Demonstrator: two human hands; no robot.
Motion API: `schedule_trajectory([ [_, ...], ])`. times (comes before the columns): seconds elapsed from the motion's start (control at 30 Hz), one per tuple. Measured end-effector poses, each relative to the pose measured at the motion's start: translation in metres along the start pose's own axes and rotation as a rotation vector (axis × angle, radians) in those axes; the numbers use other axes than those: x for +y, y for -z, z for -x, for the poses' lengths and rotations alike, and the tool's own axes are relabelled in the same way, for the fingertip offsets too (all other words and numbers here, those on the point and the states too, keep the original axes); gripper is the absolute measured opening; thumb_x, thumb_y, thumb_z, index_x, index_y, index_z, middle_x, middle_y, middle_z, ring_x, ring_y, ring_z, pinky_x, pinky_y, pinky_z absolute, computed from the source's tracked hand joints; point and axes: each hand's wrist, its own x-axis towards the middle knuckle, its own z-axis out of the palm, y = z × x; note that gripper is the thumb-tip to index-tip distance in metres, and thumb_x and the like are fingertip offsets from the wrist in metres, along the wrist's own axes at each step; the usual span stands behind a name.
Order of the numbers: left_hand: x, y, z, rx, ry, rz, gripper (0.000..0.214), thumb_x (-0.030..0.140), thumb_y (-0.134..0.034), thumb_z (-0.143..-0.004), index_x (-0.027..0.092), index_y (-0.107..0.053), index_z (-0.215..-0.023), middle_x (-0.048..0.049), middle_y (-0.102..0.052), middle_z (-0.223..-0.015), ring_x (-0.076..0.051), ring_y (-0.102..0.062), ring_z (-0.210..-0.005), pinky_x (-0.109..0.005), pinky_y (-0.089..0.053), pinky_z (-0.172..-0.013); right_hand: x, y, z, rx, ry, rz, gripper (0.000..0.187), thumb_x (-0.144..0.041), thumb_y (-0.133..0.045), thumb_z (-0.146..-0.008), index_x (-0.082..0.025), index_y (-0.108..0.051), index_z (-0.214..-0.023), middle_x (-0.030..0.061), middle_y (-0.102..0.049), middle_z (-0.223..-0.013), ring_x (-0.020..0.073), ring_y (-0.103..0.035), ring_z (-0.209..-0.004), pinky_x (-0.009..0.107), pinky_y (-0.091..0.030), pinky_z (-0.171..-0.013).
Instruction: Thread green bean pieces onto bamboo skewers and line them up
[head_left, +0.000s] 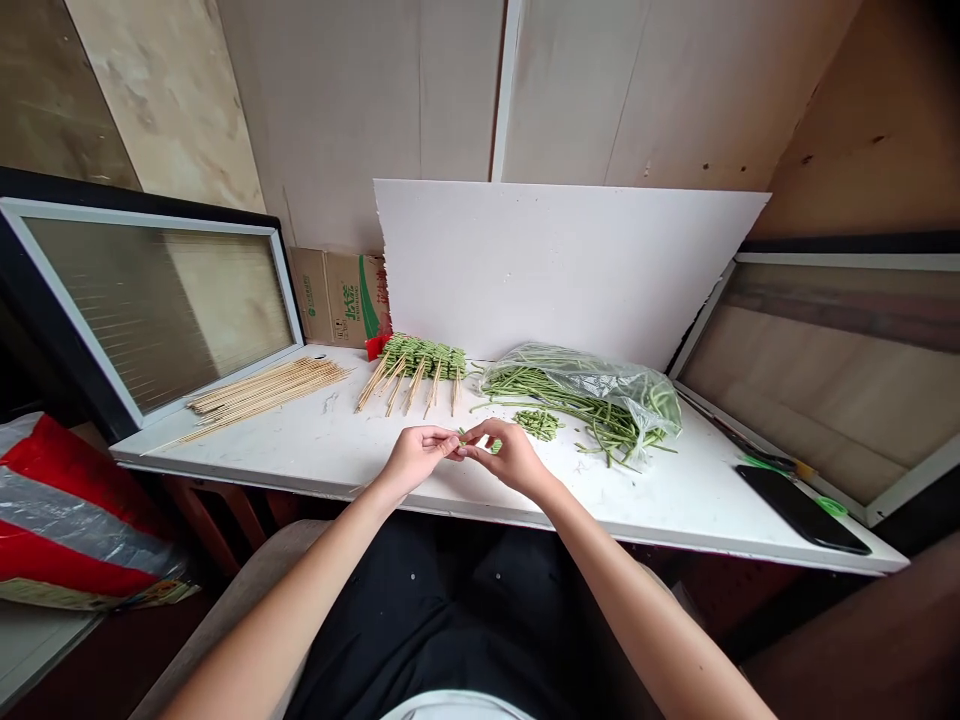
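Observation:
My left hand (417, 457) and my right hand (514, 457) meet fingertip to fingertip over the table's front edge. Both are closed in a pinch on a small piece of long green bean, mostly hidden by the fingers. More green shows through the gap between my right thumb and fingers. Just beyond my right hand lies a small heap of folded or cut bean pieces (537, 425). Behind the hands, a stack of skewered green beans (424, 356) rests with its bare stick ends pointing toward me.
Loose bamboo skewers (262, 393) lie at left. A clear plastic bag (600, 375) of long beans (544, 383) spreads at right. Scissors (772, 458) and a black phone (802, 508) sit near the right end of the white table (660, 510). A cardboard box (337, 297) and white board (555, 270) stand behind.

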Motion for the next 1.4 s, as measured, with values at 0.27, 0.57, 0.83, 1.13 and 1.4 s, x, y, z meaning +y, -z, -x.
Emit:
schedule_trajectory([
  [0.27, -0.015, 0.001, 0.0, -0.058, 0.013, -0.185, 0.046, 0.055, -0.078, -0.083, 0.012, -0.078, -0.101, -0.0136, -0.081, -0.095, -0.025, -0.078, -0.077, -0.037, -0.061, -0.077, 0.009, 0.009, -0.002, -0.112, 0.078, 0.161, 0.012, -0.015, -0.076, -0.083, -0.024, -0.08, -0.089, 0.0044, -0.078, -0.084, 0.0238, -0.068, -0.088, 0.034, -0.054, -0.08],
  [0.57, -0.023, -0.068, 0.02, -0.07, -0.216, -0.834, 0.018, 0.036, -0.076, -0.088, 0.021, -0.08, -0.098, -0.0052, -0.076, -0.09, -0.019, -0.066, -0.072, -0.032, -0.051, -0.073, 0.024, 0.059, -0.006, 0.108, -0.065, 0.182, 0.006, -0.017, -0.073, -0.085, -0.02, -0.078, -0.088, 0.0048, -0.079, -0.087, 0.0211, -0.07, -0.087, 0.032, -0.052, -0.08],
  [0.83, -0.032, -0.11, 0.003, -0.093, -0.192, -1.216, 0.021, 0.026, -0.059, -0.101, 0.021, -0.079, -0.093, -0.009, -0.074, -0.103, -0.025, -0.071, -0.086, -0.032, -0.047, -0.07, 0.035, 0.07, -0.004, 0.196, -0.103, 0.082, 0.007, -0.022, -0.073, -0.088, -0.02, -0.079, -0.089, 0.0052, -0.08, -0.091, 0.0199, -0.072, -0.087, 0.028, -0.051, -0.073],
  [1.13, -0.035, -0.097, -0.036, -0.045, -0.266, -1.318, 0.021, 0.022, -0.059, -0.1, 0.025, -0.08, -0.102, -0.0081, -0.073, -0.109, -0.024, -0.071, -0.088, -0.031, -0.049, -0.073, 0.047, 0.053, -0.005, 0.283, -0.118, -0.069, 0.008, -0.025, -0.073, -0.089, -0.019, -0.078, -0.087, 0.0054, -0.08, -0.091, 0.0193, -0.072, -0.087, 0.026, -0.051, -0.069],
  [1.4, -0.037, -0.045, -0.015, 0.087, -0.477, -1.26, 0.024, 0.029, -0.055, -0.104, 0.026, -0.076, -0.113, -0.006, -0.075, -0.107, -0.02, -0.071, -0.089, -0.027, -0.049, -0.075, 0.057, 0.015, -0.006, 0.389, -0.116, -0.099, 0.005, -0.024, -0.074, -0.087, -0.02, -0.076, -0.086, 0.0044, -0.079, -0.087, 0.0197, -0.07, -0.084, 0.031, -0.051, -0.08],
])
